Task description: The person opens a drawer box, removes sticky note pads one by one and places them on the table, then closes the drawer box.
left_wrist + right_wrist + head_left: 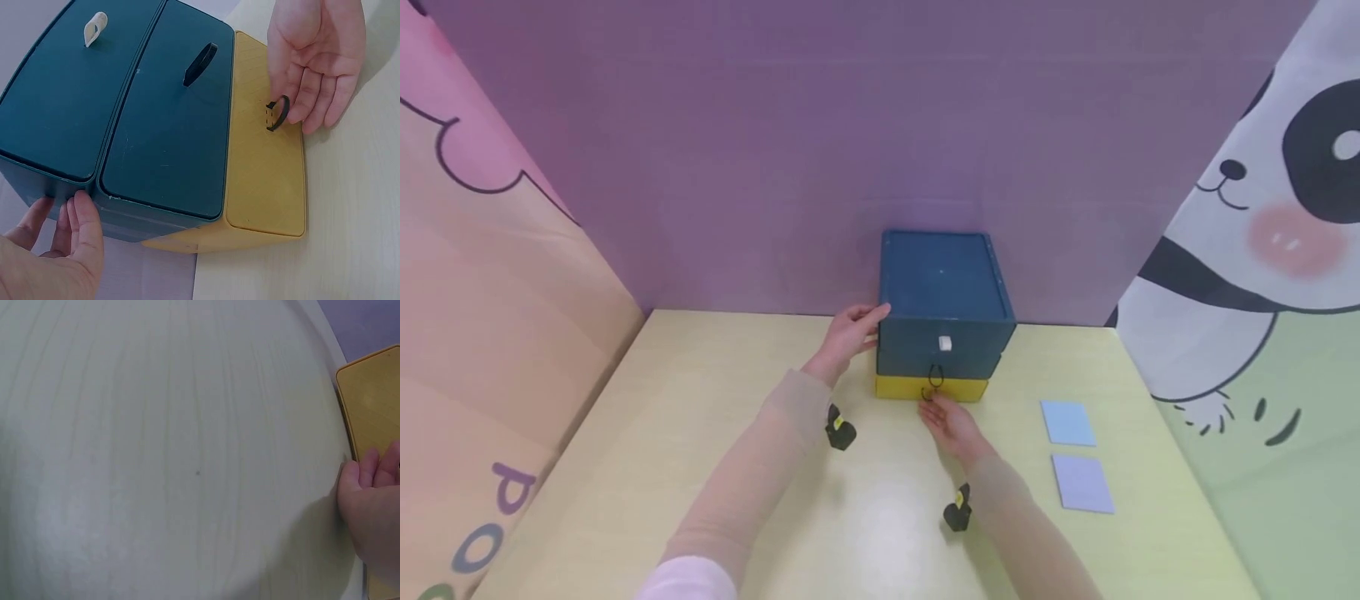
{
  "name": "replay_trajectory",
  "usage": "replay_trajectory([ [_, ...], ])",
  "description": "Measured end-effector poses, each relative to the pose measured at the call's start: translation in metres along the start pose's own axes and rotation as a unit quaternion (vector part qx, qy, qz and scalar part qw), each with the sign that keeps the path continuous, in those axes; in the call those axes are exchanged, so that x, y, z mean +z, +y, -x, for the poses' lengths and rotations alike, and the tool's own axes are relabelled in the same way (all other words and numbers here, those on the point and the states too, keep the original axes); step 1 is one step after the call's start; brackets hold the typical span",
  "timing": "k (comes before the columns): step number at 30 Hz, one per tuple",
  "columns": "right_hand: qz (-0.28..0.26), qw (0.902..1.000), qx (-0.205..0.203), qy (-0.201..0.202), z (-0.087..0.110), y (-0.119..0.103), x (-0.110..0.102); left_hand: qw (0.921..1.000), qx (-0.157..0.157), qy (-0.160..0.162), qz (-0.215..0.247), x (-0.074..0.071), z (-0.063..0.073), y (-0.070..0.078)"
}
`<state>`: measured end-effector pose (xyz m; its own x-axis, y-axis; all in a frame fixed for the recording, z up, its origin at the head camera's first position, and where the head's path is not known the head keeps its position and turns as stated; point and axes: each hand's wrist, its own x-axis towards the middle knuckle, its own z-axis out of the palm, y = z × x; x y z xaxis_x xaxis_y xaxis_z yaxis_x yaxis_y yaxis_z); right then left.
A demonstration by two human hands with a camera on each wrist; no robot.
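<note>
Three stacked drawers stand at the back of the table: two dark blue drawers (946,275) above a yellow drawer (898,387). My left hand (847,333) rests its fingertips against the left side of the blue drawers; the left wrist view shows these fingers (84,219) extended on the side wall. Palm up, my right hand (953,423) is at the front of the yellow drawer. Its relaxed fingers lie right beside the black loop handle (284,112); whether a fingertip is inside the loop cannot be made out. Only part of this hand (381,509) shows in the right wrist view.
The top drawer has a white loop (945,342), the middle one a black loop (200,64). A light blue square (1068,422) and a lilac square (1082,483) lie on the table (737,375) at the right. A purple backdrop (760,167) rises behind the drawers.
</note>
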<state>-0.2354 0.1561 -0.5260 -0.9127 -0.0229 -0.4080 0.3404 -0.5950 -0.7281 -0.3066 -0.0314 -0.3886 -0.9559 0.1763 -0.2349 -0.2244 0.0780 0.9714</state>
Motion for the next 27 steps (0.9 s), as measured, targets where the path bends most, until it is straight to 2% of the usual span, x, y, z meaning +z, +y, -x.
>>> replay_trajectory([
  [9, 0.058, 0.9982, -0.007, 0.007, -0.0011, 0.0012, 0.0011, 1.0000, 0.003, 0.001, 0.000, 0.0000, 0.0028, 0.0039],
  [19, 0.103, 0.9938, 0.011, 0.040, -0.0001, 0.0012, -0.0009, 0.9999, -0.006, 0.009, -0.003, 0.0000, 0.0035, 0.0016],
  [27, 0.131, 0.9895, 0.007, 0.060, -0.0006, 0.0026, -0.0007, 1.0000, 0.001, 0.007, 0.000, 0.0003, 0.0017, 0.0011],
])
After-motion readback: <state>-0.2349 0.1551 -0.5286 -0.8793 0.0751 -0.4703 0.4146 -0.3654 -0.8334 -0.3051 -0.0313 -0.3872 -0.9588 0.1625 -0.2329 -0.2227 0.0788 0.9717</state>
